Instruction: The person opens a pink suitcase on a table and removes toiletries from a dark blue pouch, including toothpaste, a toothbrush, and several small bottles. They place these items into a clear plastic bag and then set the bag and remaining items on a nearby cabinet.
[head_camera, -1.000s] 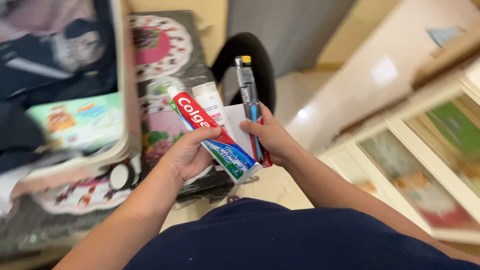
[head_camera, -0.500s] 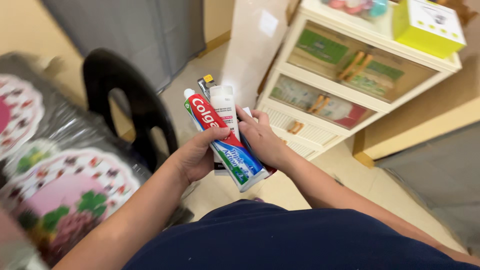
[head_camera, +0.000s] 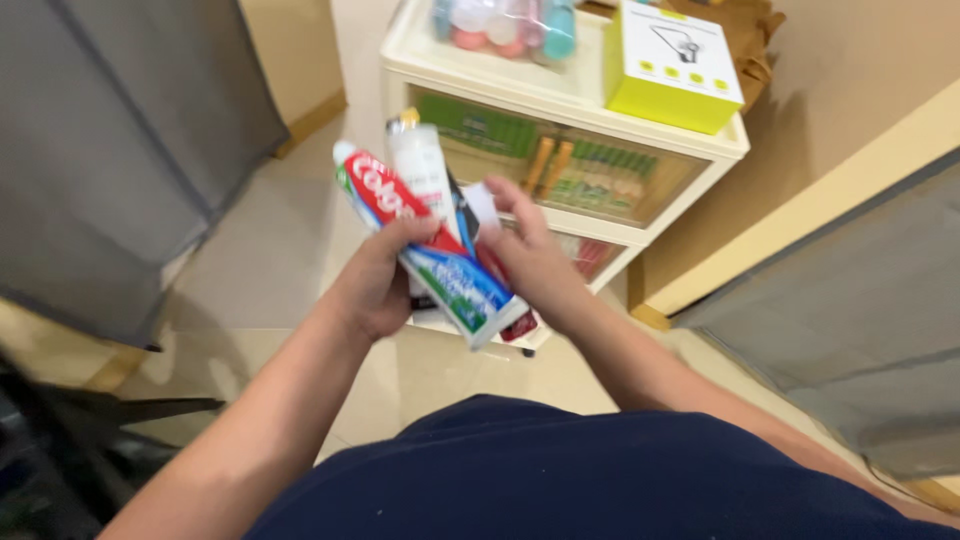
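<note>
Toothpaste tube (head_camera: 430, 250), red at the cap end and blue-green toward the crimped end, lies slantwise across our two hands at chest height, together with a white bottle (head_camera: 422, 170) that stands just behind it and a packaged toothbrush whose dark strip shows between them. Our left hand (head_camera: 375, 285) has its fingers clamped over the middle of the tube, thumb on top, while our right hand (head_camera: 530, 262) is closed on the far side of the bundle, its fingers wrapped around the toothbrush pack and the small white piece beside it. What has changed in the last second is the surroundings, not the grip: the patterned surface and the black chair that were under the bundle have swung out of sight to the left, and the cream drawer cabinet (head_camera: 560, 100) now stands straight ahead of our hands. On its top we see a yellow-green box (head_camera: 672, 65) near the right corner and a clear pouch of small bottles (head_camera: 505, 22) toward the back edge. Both hands have kept the same hold through the turn, so we judge the bundle is being carried toward this cabinet.
</note>
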